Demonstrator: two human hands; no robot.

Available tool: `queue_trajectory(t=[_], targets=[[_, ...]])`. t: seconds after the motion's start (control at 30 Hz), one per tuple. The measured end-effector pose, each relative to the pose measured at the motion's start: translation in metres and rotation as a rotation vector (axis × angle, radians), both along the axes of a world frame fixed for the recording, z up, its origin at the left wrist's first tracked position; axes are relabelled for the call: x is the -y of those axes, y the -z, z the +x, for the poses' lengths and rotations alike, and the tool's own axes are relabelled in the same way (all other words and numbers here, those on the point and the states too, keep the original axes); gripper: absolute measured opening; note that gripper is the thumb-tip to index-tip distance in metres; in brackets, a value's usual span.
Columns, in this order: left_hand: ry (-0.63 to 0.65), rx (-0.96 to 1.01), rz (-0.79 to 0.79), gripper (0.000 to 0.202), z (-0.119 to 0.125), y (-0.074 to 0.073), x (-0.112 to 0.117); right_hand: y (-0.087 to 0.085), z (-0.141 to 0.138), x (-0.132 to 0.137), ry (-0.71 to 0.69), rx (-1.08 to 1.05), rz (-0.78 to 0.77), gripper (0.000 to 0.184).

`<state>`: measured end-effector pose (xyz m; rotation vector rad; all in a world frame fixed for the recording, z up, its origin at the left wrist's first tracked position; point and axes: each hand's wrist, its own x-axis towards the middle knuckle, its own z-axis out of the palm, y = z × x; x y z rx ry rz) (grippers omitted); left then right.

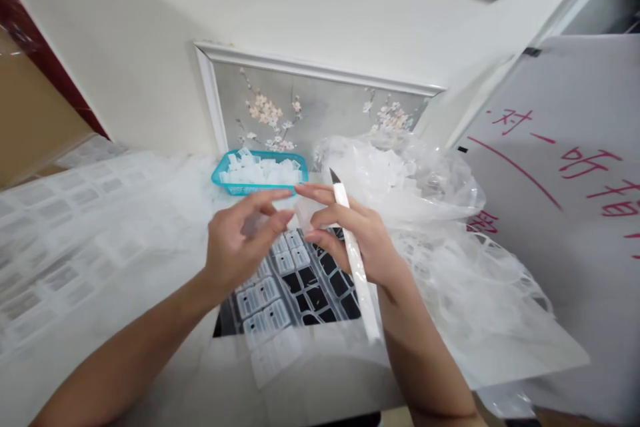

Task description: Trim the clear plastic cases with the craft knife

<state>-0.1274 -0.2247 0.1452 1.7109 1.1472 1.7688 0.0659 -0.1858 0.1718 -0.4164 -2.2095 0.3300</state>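
My right hand has a slim knife lodged between its fingers, the dark pointed blade up and the white, tape-wrapped handle running down past the palm. Its thumb and fingers also pinch a small translucent plastic piece. Facing it, my left hand holds nothing that I can see, its thumb and fingertips apart and close to that piece. Beneath both hands lies a black sheet with translucent moulded trays on it; several compartments on the right show black. Glare blurs the tray edges.
Behind the hands stands a blue basket heaped with small translucent pieces. A clear plastic bag of similar pieces is right of it. Tray sheets spread leftward, and plastic offcuts pile up rightward. A whiteboard with red writing borders the right.
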Motion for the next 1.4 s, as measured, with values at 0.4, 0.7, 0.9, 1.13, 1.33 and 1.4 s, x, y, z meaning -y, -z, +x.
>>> queue_trajectory(t=[0.4, 0.7, 0.9, 1.13, 1.33, 1.4], targets=[[-0.168, -0.710, 0.571, 0.016, -0.010, -0.019, 0.017, -0.004, 0.001, 0.010, -0.031, 0.042, -0.059, 0.013], [-0.289, -0.658, 0.534, 0.014, -0.005, 0.003, 0.015, 0.003, -0.004, 0.007, 0.039, 0.096, 0.022, 0.017], [-0.596, -0.345, 0.448, 0.014, -0.002, -0.001, 0.006, 0.003, -0.003, 0.009, 0.011, 0.061, 0.100, 0.023], [-0.563, -0.088, 0.292, 0.007, -0.011, -0.004, -0.014, 0.000, -0.003, 0.012, 0.012, 0.033, 0.107, 0.018], [-0.472, -0.049, 0.094, 0.007, -0.032, -0.014, -0.024, -0.005, 0.001, 0.012, -0.018, -0.018, 0.138, 0.016], [-0.405, -0.146, -0.008, 0.008, -0.032, -0.019, -0.017, -0.005, 0.002, 0.012, -0.015, -0.017, 0.144, 0.017]])
